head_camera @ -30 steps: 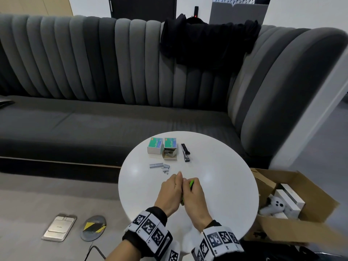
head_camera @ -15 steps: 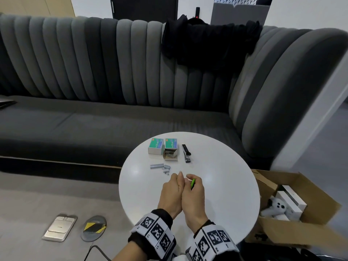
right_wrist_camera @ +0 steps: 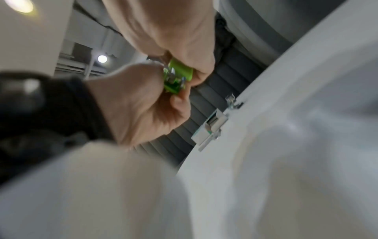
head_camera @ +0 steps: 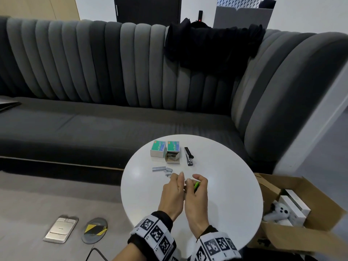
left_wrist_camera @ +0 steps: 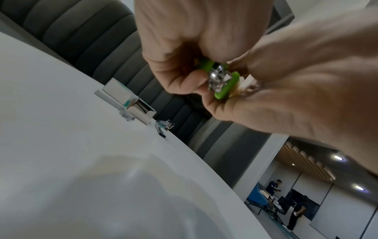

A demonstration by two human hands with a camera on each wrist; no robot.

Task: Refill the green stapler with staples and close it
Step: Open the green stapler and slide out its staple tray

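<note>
The small green stapler point(head_camera: 196, 185) is held between both hands just above the white round table point(head_camera: 226, 185). My left hand point(head_camera: 174, 193) curls its fingers and thumb round the stapler's left side. My right hand point(head_camera: 197, 194) wraps it from the right. In the left wrist view the green stapler point(left_wrist_camera: 224, 80) shows a shiny metal part point(left_wrist_camera: 216, 77) between green sides, under the left hand point(left_wrist_camera: 184, 48) and beside the right hand point(left_wrist_camera: 306, 80). The right wrist view shows the green stapler point(right_wrist_camera: 180, 76) pinched the same way. Loose staple strips point(head_camera: 160, 168) lie just beyond the hands.
Two green staple boxes point(head_camera: 158, 150) stand at the table's far side, the right box point(head_camera: 173, 154) open. A black stapler point(head_camera: 188, 156) lies beside them. A grey sofa point(head_camera: 94, 119) runs behind the table. An open cardboard box point(head_camera: 301, 213) sits on the floor at right.
The hands were pressed tight together over the stapler; now their fingertips have parted a little and more of the green body shows. Both hands sit slightly farther from me.
</note>
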